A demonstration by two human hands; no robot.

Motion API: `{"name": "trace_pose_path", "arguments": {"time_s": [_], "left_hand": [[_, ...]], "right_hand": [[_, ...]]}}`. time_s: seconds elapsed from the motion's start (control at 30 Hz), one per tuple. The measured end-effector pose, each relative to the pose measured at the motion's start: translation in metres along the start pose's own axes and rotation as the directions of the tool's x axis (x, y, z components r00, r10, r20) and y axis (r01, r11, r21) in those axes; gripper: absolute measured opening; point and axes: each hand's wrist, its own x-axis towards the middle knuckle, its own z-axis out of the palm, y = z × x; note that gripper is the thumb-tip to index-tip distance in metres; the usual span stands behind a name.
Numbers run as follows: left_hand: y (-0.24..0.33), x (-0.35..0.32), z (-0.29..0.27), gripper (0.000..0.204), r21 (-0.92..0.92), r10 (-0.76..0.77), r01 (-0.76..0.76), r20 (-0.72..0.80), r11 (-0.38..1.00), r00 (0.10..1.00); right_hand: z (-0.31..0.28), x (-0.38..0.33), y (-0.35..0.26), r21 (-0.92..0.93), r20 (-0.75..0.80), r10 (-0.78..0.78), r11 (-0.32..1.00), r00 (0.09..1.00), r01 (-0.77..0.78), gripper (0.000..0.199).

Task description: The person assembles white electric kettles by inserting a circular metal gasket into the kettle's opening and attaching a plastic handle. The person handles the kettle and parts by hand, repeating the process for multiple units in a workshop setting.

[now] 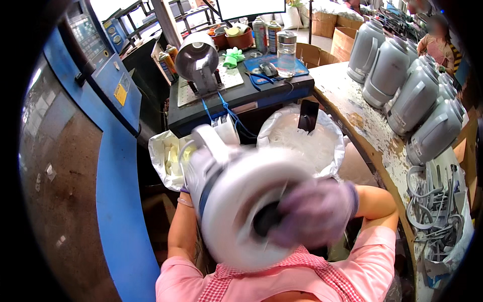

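Observation:
A large pale grey thermos jug [221, 206] is tilted in front of my chest with its round base toward me. It is smeared by motion. Its handle [210, 142] points up and away. My left forearm reaches up the jug's left side; only the purple glove cuff [185, 190] shows, and the jug, held up by that hand, hides the fingers. My right hand [319, 211], in a purple glove, is at the base, over the dark round middle [266, 219]. Its fingers are too blurred to make out.
Several grey jugs [387, 70] line the curved bench [372, 126] on the right, above grey handles [435, 201]. Beyond my hands are white-lined bags [329, 136] and a dark worktable [176, 113] bearing a metal cup-shaped fixture [198, 55]. A blue machine [113, 166] stands left.

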Motion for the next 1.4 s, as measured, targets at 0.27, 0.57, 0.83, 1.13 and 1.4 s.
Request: {"name": "trace_pose_path", "arguments": {"time_s": [0.27, 0.57, 0.83, 1.13, 1.4], "left_hand": [[0.012, 0.011, -0.064, 0.071, -0.031, 0.140, -0.138, 0.054, 0.990, 0.989], [0.020, -0.003, -0.074, 0.067, 0.137, 0.004, -0.025, 0.150, 0.990, 0.989], [-0.002, 0.006, -0.034, 0.076, -0.076, -0.200, 0.185, -0.344, 0.980, 0.917], [-0.012, 0.009, -0.003, 0.067, 0.441, -0.295, 0.026, 0.554, 0.897, 0.778], [-0.023, -0.048, -0.001, 0.072, -0.126, -0.577, 0.676, 0.421, 0.726, 0.700]], "right_hand": [[0.052, -0.150, 0.078, 0.650, 0.243, 0.939, -0.343, -0.242, -0.678, 0.055], [0.105, -0.174, -0.002, 0.062, 0.546, 0.823, -0.228, -0.158, -0.972, 0.071], [0.095, -0.089, -0.049, 0.323, -0.115, 0.832, 0.547, 0.542, -0.772, 0.047], [0.024, -0.129, -0.102, 0.732, -0.362, 0.904, 0.125, -0.227, -0.670, 0.049], [-0.087, -0.183, -0.062, 0.266, -0.953, 0.195, 0.161, -0.234, -0.950, 0.038]]}}
